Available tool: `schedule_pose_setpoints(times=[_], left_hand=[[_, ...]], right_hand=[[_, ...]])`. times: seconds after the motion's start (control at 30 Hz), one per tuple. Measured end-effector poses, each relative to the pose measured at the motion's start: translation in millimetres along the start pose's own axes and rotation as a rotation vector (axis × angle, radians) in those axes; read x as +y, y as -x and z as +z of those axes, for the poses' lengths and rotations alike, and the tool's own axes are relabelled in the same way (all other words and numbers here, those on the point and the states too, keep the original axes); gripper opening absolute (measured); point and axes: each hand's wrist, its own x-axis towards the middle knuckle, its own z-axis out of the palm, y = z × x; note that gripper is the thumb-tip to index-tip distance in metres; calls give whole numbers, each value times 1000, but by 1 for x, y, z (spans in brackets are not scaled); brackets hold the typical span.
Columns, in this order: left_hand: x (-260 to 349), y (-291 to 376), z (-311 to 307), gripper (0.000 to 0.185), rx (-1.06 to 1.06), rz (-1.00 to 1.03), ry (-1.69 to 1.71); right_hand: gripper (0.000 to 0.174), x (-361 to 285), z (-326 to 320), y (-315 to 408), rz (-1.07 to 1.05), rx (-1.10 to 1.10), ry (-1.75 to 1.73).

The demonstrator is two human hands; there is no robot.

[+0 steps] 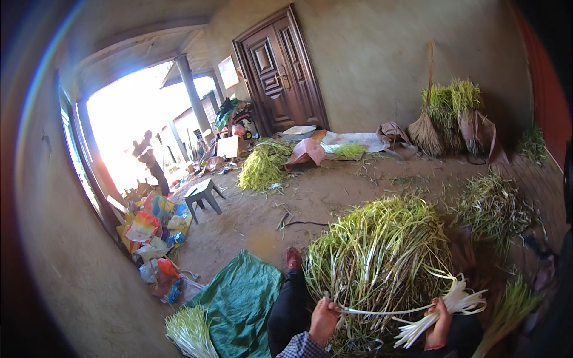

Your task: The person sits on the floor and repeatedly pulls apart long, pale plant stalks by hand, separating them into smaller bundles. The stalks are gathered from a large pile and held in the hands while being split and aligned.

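My right hand (438,324) grips a bundle of peeled white stalks (457,300), which look like green garlic or young leeks. One long white stalk (380,312) stretches from it to my left hand (323,318), whose fingers pinch the other end. Just beyond both hands is a large heap of yellow-green stalks (380,250), with roots and dry leaves towards its near side. By my left leg a green woven plastic sheet (241,300) is spread out, with a pile of cleaned white-and-green stalks (190,329) at its near left edge.
Loose trimmings (497,208) lie to the right, near more stalks (510,308). A small plastic stool (203,194) stands ahead left, beside plastic bags (143,226). Farther off are another stalk pile (264,165), a straw broom (425,132), upright bundles (452,107), a wooden door (282,76) and a person (154,163) outside.
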Motion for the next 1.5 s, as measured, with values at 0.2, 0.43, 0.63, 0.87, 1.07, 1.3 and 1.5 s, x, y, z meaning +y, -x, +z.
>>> schedule_pose_setpoints(times=[0.2,0.43,0.63,0.87,1.07,1.3,1.5], left_hand=[[54,-7,-55,14,191,201,-24],[59,-11,-92,24,363,261,-247],[49,-16,-79,22,430,556,-899],[-27,36,7,39,-644,-10,-1127],[-22,71,-8,37,-896,-507,-1206],[3,77,8,31,-247,-148,-560],[-32,82,52,23,-185,-369,-759]], right_hand=[[15,-23,-11,-3,-66,-82,-122],[27,-25,-13,5,-12,-98,-94],[32,-29,-6,11,33,-197,-100],[21,-9,18,28,285,-110,-46],[34,-32,14,6,169,-221,-130],[46,-37,0,9,237,-320,-38],[46,2,13,38,359,-416,251]])
